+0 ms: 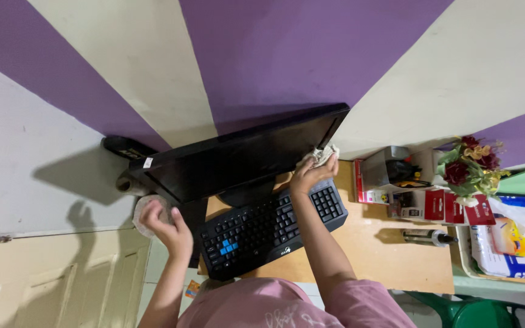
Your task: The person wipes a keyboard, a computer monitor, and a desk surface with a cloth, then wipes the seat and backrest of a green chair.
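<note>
Purple-and-cream striped wall [262, 54], wooden desk [390, 255]

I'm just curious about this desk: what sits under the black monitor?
Under the monitor its dark stand shows, with the black keyboard on the wooden desk before it. The stand's foot is hidden behind the keyboard and screen.

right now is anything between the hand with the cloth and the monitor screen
Nothing visible. The right hand presses the crumpled cloth against the monitor near its right edge, above the keyboard. The left hand is at the monitor's left corner.
</note>
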